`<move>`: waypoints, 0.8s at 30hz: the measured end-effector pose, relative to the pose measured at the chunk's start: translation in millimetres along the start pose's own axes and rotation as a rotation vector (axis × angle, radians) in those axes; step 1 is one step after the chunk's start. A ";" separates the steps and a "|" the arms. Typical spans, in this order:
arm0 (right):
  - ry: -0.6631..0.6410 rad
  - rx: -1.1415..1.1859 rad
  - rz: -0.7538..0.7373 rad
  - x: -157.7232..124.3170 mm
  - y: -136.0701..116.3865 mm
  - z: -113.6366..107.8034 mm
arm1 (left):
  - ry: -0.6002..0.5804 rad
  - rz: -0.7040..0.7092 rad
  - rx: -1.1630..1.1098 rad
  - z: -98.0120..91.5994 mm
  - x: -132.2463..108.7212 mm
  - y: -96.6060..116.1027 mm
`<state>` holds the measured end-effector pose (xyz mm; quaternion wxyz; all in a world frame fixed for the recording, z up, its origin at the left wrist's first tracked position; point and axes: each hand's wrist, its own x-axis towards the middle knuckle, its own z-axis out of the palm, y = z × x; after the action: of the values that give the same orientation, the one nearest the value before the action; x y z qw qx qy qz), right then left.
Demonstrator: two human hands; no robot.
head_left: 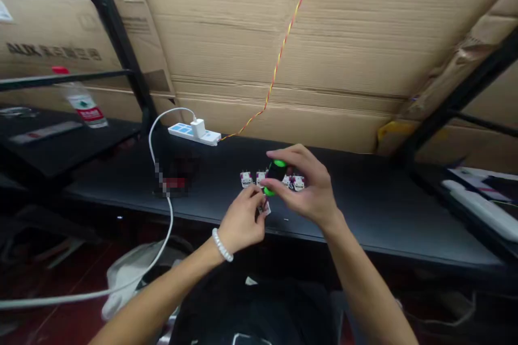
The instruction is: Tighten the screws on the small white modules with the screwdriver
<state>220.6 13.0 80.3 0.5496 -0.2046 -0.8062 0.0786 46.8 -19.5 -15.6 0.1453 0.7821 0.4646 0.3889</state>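
Note:
My right hand [305, 186] pinches a small black object with bright green ends [277, 172] between thumb and fingers, above the dark desk [364, 215]. My left hand [243, 221], with a white bead bracelet [221, 245] on the wrist, sits just below it. Its fingertips close on a small white module [265, 208], which is mostly hidden. Several similar white-and-purple modules stand in a row behind my hands, including one at the left [246, 179] and one at the right [298, 183].
A white power strip [194, 133] with a charger lies at the desk's back edge. A white cable [164, 172] drapes over the desk's front edge, and a red-and-yellow twisted wire [279, 59] runs up the cardboard wall. A bottle with a red cap [83, 103] stands on a shelf at the left.

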 end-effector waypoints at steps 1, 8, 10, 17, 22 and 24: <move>0.032 -0.048 -0.023 0.4 0.0 0.6 | 0.002 0.000 0.000 0.4 -0.1 -0.1; 0.007 0.158 0.121 -2.9 1.9 3.2 | -0.015 -0.003 0.001 1.4 0.5 -0.2; 0.047 0.092 0.109 -2.2 2.6 3.0 | -0.013 -0.003 0.008 1.9 0.9 -0.3; -0.058 0.151 0.074 -2.0 3.4 -0.9 | -0.021 0.007 -0.018 -0.7 2.1 -1.0; 0.017 0.030 0.060 0.3 4.0 -0.6 | -0.052 0.034 -0.081 -5.7 4.6 -5.0; -0.011 0.036 0.034 1.3 3.6 -0.8 | -0.064 0.039 -0.103 -6.9 5.7 -7.1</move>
<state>221.8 16.7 80.4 0.5473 -0.2081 -0.8041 0.1034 38.8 -11.9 -12.6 0.1926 0.7945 0.4240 0.3896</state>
